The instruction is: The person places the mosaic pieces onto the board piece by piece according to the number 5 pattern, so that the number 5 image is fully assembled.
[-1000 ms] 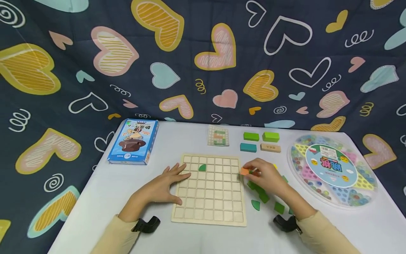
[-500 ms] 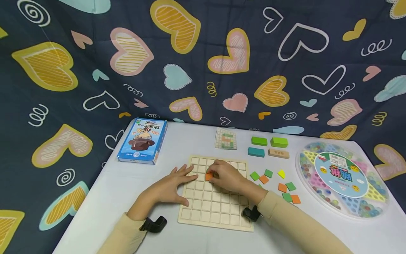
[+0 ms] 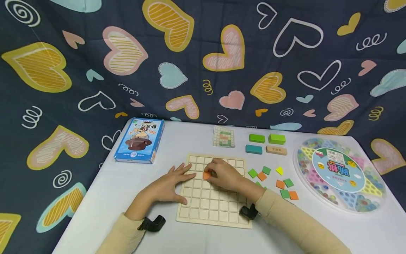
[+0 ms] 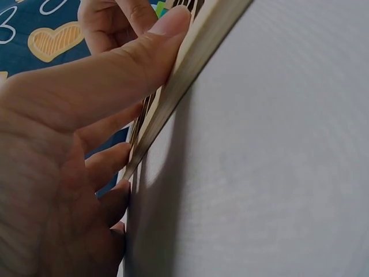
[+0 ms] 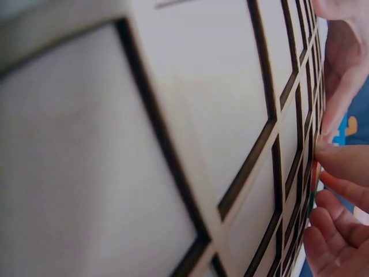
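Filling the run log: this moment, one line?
left hand: touching grid board | right hand: pinching orange tile | loose tiles: right of grid board

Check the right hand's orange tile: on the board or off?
On the board: head view shows the orange tile within its grid, right hand pinching it; full seating: cannot tell.

Heart-patterned cloth (image 3: 203,21) in navy, yellow, pink, pale blue and white fills the upper frame, with a blue box (image 3: 139,141) at left, a pale board (image 3: 214,204) gridded in squares at lower centre, an orange tile (image 3: 205,175), green, orange and yellow loose tiles (image 3: 280,184) at right, and beige sleeves (image 3: 295,222) below.
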### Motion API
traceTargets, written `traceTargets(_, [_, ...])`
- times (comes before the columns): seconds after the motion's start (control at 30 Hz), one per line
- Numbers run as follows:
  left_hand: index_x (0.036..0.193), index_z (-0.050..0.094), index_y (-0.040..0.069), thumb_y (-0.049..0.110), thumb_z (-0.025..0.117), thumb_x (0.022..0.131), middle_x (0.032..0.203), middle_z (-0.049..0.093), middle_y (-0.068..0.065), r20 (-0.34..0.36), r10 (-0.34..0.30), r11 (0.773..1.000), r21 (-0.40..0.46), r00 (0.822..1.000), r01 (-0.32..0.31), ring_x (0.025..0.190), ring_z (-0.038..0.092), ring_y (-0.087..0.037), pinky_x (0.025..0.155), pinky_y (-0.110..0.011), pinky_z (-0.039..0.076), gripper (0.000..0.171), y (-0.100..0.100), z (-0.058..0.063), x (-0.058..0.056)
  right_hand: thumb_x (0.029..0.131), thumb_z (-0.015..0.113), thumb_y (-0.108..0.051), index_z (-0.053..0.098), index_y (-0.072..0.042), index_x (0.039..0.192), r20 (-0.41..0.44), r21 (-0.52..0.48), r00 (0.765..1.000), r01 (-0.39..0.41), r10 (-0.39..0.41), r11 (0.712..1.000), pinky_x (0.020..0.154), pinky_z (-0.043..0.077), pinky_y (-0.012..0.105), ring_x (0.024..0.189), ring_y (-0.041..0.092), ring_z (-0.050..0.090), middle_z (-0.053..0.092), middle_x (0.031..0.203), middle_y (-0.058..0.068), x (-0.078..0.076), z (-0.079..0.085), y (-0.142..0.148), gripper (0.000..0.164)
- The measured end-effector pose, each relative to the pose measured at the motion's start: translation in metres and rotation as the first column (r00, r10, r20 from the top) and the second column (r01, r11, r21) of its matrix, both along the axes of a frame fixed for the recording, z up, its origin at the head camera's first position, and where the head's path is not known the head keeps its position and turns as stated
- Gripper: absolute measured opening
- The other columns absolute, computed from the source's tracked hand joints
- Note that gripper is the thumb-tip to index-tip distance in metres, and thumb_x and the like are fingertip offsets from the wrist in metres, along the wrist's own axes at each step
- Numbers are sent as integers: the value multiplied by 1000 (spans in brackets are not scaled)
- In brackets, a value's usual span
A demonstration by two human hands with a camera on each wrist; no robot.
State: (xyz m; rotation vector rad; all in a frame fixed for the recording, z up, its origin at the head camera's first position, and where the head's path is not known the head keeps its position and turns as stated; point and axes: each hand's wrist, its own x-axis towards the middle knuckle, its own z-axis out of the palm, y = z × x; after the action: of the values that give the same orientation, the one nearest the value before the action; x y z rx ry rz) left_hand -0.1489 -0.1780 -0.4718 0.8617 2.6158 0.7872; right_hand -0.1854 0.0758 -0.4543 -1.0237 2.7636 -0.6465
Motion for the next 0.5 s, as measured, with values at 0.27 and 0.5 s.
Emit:
traceTargets(0.27, [143, 45, 21, 51, 82, 62, 158, 20, -6, 4, 7, 1000, 18, 1000, -7, 147, 11, -32, 116, -57, 10, 94, -2, -5, 3, 86, 70, -22, 66, -10, 112, 17, -120, 1000, 13, -11, 993, 82, 52, 33, 94, 14, 59, 62, 106, 0, 4, 7, 28, 29])
traceTargets(0.5, [144, 43, 22, 52, 81, 62, 159, 18, -2, 21, 9, 1000, 20, 1000, -9, 147, 7, -29, 117, -56, 8, 95, 1, -2, 0, 85, 69, -11, 64, -7, 117, 46, -158, 978, 210, -205, 965, 82, 53, 38, 102, 21, 61, 63, 114, 3, 15, 10, 117, 33])
